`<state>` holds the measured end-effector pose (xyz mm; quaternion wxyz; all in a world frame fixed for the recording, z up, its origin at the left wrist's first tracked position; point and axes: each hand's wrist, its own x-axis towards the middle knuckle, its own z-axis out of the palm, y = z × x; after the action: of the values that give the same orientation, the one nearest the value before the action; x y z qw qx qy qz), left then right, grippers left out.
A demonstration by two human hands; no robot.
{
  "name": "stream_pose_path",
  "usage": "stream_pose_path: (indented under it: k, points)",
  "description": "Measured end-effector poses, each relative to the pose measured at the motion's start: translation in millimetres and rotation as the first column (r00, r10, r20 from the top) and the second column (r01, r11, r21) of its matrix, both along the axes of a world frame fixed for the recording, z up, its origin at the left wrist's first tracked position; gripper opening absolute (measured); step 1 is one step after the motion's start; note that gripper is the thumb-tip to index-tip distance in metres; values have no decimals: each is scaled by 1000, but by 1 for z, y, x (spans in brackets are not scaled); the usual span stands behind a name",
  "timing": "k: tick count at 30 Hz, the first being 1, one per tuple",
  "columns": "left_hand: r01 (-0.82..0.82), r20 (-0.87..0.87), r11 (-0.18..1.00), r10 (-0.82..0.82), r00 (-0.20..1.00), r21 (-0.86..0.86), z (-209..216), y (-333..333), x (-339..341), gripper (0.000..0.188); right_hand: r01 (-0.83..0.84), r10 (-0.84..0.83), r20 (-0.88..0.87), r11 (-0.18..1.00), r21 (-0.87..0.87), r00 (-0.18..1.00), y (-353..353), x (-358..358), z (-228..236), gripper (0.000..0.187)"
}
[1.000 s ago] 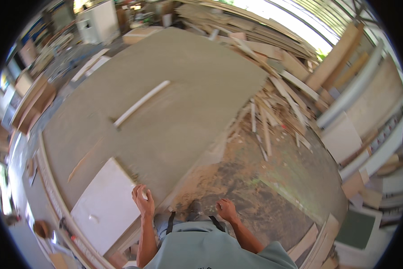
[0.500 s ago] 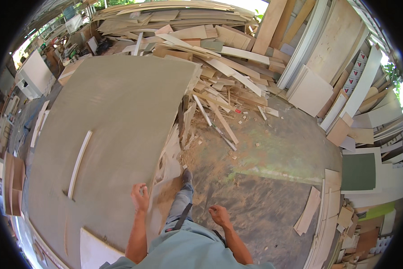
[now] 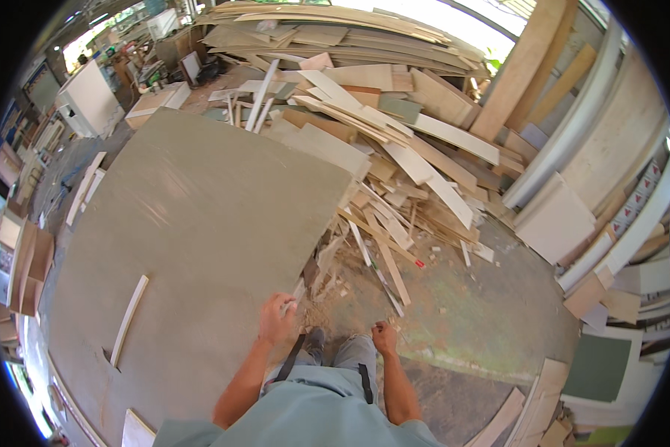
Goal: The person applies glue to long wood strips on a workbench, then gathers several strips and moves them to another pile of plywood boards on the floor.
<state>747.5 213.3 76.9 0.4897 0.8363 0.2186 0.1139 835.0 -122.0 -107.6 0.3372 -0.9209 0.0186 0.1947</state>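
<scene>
My left hand (image 3: 277, 316) is over the right edge of a large grey-brown sheet (image 3: 208, 201), its fingers loosely bent and apart with nothing plainly held. Whether it touches the sheet I cannot tell. To the right of my body, my right hand (image 3: 384, 337) hangs above the floor, fingers curled in and no object showing in them. A narrow pale strip (image 3: 128, 320) lies on the left part of the sheet. The corner of a white panel (image 3: 136, 432) shows at the sheet's near end.
A heap of wood offcuts (image 3: 394, 141) spreads beyond the sheet, with loose strips and sawdust on the floor (image 3: 484, 320). Long boards (image 3: 529, 74) lean at the right. Stacked sheets (image 3: 335, 45) stand at the back, a white cabinet (image 3: 89, 97) at the far left.
I have stepped forward; the heap is closer and the view has turned. Both feet now show side by side. My left hand has come up along the sheet's edge, and my right hand has shifted forward.
</scene>
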Motion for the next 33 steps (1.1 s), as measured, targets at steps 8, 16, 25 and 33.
stream_pose_path:
  k: [8, 16, 25, 33]
  points:
    - [-637, -79, 766, 642, 762, 85, -41, 80, 3, 17, -320, 337, 2, 897, -303, 942, 67, 234, -58, 49]
    - [-883, 4, 417, 904, 428, 213, -40, 36, 32, 15, -581, 640, -4, 696, -423, 769, 125, 375, -163, 86]
    - [-982, 23, 75, 997, 80, 175, -40, 16, -1, 16, -551, 525, -173, 810, -202, 834, 175, 431, -210, 64]
    - [-887, -74, 55, 997, 24, 458, -17, 110, -81, 27, -461, 454, -102, 828, -318, 885, 126, 411, -93, 52]
